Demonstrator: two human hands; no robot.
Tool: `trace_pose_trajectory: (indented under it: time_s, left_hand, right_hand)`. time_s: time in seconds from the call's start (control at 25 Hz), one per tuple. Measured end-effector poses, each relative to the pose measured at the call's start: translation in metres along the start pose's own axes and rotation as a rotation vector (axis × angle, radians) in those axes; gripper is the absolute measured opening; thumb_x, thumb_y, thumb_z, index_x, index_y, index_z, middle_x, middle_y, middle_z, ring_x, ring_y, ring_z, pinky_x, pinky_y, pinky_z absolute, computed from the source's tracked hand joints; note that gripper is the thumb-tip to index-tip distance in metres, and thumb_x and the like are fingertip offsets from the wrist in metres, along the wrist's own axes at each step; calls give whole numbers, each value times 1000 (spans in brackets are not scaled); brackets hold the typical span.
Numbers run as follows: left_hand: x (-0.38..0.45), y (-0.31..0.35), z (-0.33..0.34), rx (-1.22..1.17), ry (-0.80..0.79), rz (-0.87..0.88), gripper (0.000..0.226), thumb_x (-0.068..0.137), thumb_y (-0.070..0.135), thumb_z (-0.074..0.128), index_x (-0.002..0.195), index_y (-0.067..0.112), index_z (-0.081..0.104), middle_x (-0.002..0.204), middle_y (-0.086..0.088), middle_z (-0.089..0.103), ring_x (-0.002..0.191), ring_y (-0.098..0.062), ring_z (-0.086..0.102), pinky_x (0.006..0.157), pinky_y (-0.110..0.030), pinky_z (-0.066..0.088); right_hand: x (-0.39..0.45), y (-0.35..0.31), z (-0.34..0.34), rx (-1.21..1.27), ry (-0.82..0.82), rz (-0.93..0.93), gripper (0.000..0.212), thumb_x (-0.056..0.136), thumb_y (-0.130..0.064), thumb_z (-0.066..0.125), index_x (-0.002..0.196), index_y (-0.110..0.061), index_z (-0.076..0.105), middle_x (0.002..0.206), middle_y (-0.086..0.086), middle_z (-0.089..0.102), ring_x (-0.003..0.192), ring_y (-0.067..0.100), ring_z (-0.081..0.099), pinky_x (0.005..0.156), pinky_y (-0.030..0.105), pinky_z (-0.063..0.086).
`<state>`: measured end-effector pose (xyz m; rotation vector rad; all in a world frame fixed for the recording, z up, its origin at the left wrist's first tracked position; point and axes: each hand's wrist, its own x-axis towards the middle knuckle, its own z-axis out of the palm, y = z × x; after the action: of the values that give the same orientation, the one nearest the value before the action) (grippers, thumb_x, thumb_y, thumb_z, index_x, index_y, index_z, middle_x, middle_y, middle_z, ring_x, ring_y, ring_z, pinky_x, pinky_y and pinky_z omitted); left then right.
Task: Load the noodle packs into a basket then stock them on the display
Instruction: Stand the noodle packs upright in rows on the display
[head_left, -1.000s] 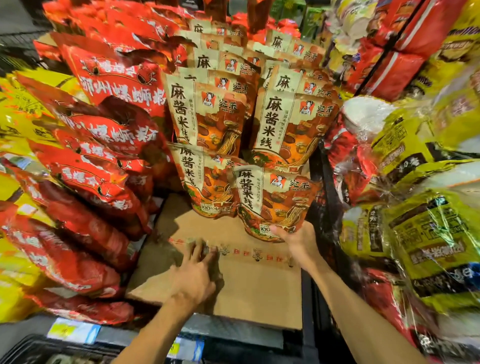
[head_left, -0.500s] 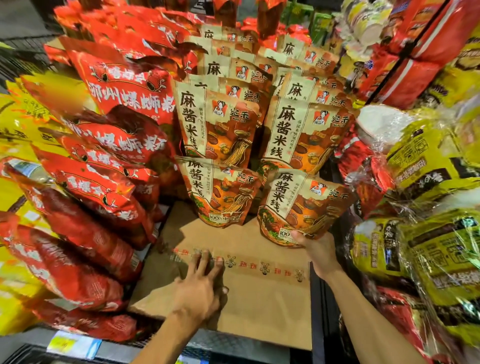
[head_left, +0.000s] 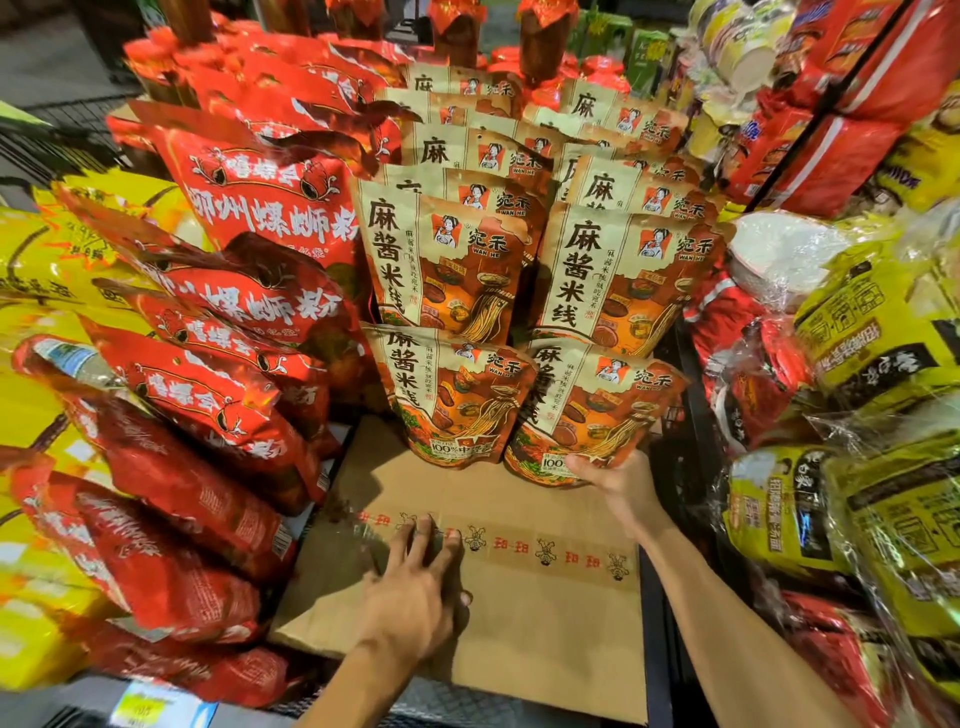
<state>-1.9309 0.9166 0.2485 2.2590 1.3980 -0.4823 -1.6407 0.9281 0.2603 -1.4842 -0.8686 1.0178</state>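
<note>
Front-row noodle pack (head_left: 592, 410) on the cardboard sheet (head_left: 540, 618), right hand (head_left: 618, 480) pinching its bottom edge, left hand (head_left: 421, 587) spread flat: seemingly light, crinkly, best held low.

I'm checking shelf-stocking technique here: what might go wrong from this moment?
1. The right hand grips only the bottom edge of the front-right noodle pack; it leans left and may topple forward on release.
2. That pack overlaps the front-left pack, so a nudge could knock it over.
3. The left hand presses on the cardboard sheet under the packs; if it slides, the front packs could shift.
</note>
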Motion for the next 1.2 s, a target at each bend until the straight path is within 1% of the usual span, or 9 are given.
trace_pose_trajectory:
  time_s: [0.08,0.28,0.48,0.6,0.72,0.84,0.92,1.0,1.2]
  left_hand:
    - [0,-2,2,10,5,-2,70,98,54,36,159,41,5,170,2,-11,156,-25,-10,114,-63,28]
    - [-2,0,5,68,19,8,70,100,56,31,160,38,0,169,-1,-14,156,-26,-11,115,-62,27]
    - [-3,0,3,117,-1,28,72,102,54,31,161,32,-4,169,-6,-14,156,-29,-10,116,-62,23]
    - [0,-2,-5,129,0,26,70,102,53,34,161,30,6,170,-7,-2,156,-29,1,116,-58,25]
    - [1,-4,-22,161,108,2,62,99,51,38,155,27,26,162,-9,26,149,-30,23,116,-57,25]
    - [-3,2,-50,189,276,1,61,96,52,38,151,24,33,153,-9,39,142,-31,35,114,-56,30]
    - [-6,9,-75,184,380,30,61,97,52,35,152,24,34,153,-10,42,142,-31,37,115,-55,30]
    - [-9,13,-100,157,453,52,61,100,51,32,153,23,34,153,-10,41,143,-30,36,117,-55,28]
    - [-43,19,-151,155,556,58,60,102,51,28,154,22,30,161,-11,31,150,-30,24,121,-57,19]
  right_hand:
    - [-2,-1,-3,-26,-32,-1,45,82,5,75,125,-5,65,121,6,74,113,24,70,93,37,59]
    - [-14,-9,-6,-167,-33,-19,47,84,-10,80,128,-11,65,123,1,73,116,20,68,97,38,55]
    - [-17,-20,-4,-235,69,43,42,83,-8,81,121,-17,67,116,1,76,110,20,71,98,50,56]
    - [-22,-35,-2,-275,150,79,42,80,-5,83,109,-25,59,107,-2,73,103,19,70,97,45,55]
    - [-33,-57,9,-364,281,181,43,87,-18,79,110,-21,43,109,-4,62,98,16,62,93,36,50]
    - [-49,-81,19,-564,320,214,50,87,-42,75,118,-17,44,117,1,61,109,22,61,96,37,49]
    - [-62,-101,24,-668,327,204,64,84,-51,70,129,-14,43,125,8,61,116,31,62,100,45,51]
    - [-76,-122,26,-826,331,171,69,88,-53,63,135,-10,39,132,14,57,120,37,58,100,49,49]
    - [-105,-167,36,-1145,296,-94,54,95,-49,55,135,-13,51,132,11,60,121,33,56,99,45,48]
